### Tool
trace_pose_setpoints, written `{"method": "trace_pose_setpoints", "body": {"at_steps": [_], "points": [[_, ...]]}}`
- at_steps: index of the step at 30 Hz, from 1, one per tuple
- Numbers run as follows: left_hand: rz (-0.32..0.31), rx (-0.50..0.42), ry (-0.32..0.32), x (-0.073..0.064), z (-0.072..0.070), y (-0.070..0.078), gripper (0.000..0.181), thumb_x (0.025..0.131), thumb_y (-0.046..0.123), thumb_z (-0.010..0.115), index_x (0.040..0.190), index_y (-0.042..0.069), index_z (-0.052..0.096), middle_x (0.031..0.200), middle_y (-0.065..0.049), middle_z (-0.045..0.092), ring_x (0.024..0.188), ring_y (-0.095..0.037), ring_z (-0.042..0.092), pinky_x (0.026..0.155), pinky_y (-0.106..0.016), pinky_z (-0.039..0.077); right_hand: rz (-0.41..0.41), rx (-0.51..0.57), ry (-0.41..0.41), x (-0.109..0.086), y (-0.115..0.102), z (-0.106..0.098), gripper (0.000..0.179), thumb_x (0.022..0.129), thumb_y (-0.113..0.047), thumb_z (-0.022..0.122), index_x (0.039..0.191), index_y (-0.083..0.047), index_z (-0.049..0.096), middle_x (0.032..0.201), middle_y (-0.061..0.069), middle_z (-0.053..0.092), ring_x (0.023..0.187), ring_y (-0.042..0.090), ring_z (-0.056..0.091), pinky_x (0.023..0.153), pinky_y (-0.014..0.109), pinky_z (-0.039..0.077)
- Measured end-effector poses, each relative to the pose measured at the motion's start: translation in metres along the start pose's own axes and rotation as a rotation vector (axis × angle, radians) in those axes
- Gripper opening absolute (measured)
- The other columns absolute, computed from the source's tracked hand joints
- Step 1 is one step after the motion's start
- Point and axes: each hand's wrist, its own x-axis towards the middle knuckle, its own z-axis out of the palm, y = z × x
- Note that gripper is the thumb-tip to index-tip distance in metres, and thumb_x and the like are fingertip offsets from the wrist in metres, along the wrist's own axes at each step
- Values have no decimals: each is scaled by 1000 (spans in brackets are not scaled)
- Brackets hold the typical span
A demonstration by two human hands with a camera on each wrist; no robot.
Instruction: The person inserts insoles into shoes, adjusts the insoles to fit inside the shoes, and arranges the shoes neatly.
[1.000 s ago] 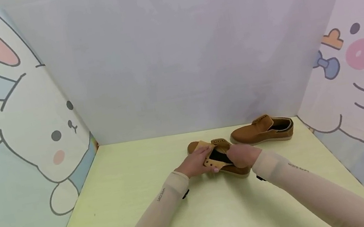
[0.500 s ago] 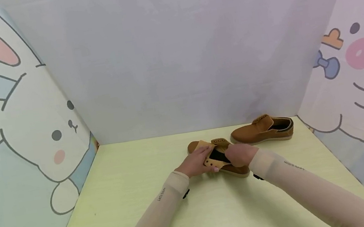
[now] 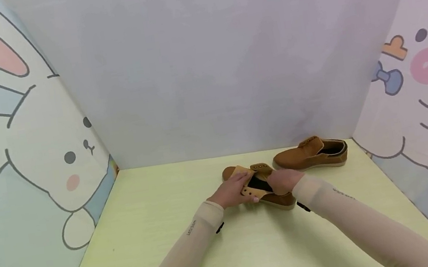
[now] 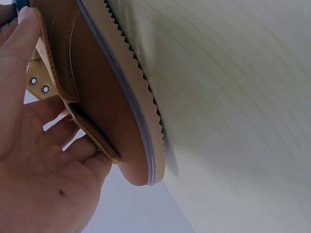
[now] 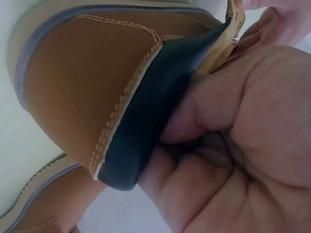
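A brown lace-less shoe [image 3: 277,201] with a tan tongue and eyelet flaps lies on the table, toe to the far left. My left hand [image 3: 229,191] holds it near the toe; in the left wrist view the thumb [image 4: 23,41] lies on an eyelet flap, with the fingers round its front edge. My right hand [image 3: 284,181] is at the heel end. In the right wrist view its curled fingers [image 5: 187,187] and thumb reach into the opening, against the dark lining [image 5: 146,111]. The fingertips are hidden inside, so what they pinch cannot be seen.
A matching brown shoe [image 3: 302,157] stands behind and right, close to the back wall [image 3: 208,69]. The pale yellow table [image 3: 156,194] meets printed side panels, a rabbit [image 3: 44,146] on the left and a white cartoon figure [image 3: 418,120] on the right.
The head view has shifted slightly. My right hand has moved a little leftward into the shoe; the left hand keeps its hold, and both shoes stay in place.
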Motion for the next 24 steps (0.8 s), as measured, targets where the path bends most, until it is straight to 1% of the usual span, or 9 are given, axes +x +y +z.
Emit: {"method": "trace_pose_setpoints", "body": {"at_steps": [3,7,10,13,15,18,21,24], "points": [[1,-1,4,-1,-1,0,94,89,64,66,162,18,27,165,-4,27,151,-23,24,118,-40,30,-2,21,-7,1,0,-1,14,101,-3,57,92,-4,68,80,5,60,66,18,52,62,34,43],[14,-4,7,-2,-2,0,95,89,62,67,162,17,27,165,-5,27,152,-23,23,119,-40,29,-1,48,-36,0,-1,-2,15,102,-4,56,92,-5,68,81,5,61,66,18,52,63,35,43],[23,-3,8,-1,-1,1,95,89,63,66,162,17,27,165,-5,28,151,-23,24,119,-40,30,7,53,-71,1,0,-2,19,103,-4,53,90,-6,67,81,6,61,65,18,51,63,35,41],[23,-9,5,-2,-2,1,95,89,63,66,162,16,27,165,-6,28,151,-23,24,118,-40,30,10,44,-88,2,-1,-1,21,103,-3,51,90,-7,67,83,6,60,66,18,51,64,35,39],[24,-16,4,-3,-3,2,95,90,62,66,162,16,27,165,-6,27,151,-24,24,118,-41,31,3,41,-81,4,-1,-2,21,103,-3,51,89,-6,67,82,5,60,67,18,51,64,35,40],[14,-27,2,-4,-5,1,94,90,62,67,162,16,27,165,-6,27,152,-24,24,118,-42,31,-40,58,-34,7,-1,-2,23,102,-3,52,85,-8,68,76,2,59,64,15,49,61,32,40],[11,-23,4,-5,-4,1,95,89,62,67,162,16,27,165,-6,27,152,-24,23,117,-42,32,-78,105,-4,9,1,1,33,102,-3,52,73,-13,62,64,-4,50,57,11,40,55,28,35],[19,-19,11,-4,-4,2,95,89,62,67,162,16,27,165,-7,28,151,-25,24,118,-41,31,-85,150,-21,11,5,4,41,102,-2,49,64,-17,53,57,-6,36,52,9,29,52,27,27]]}}
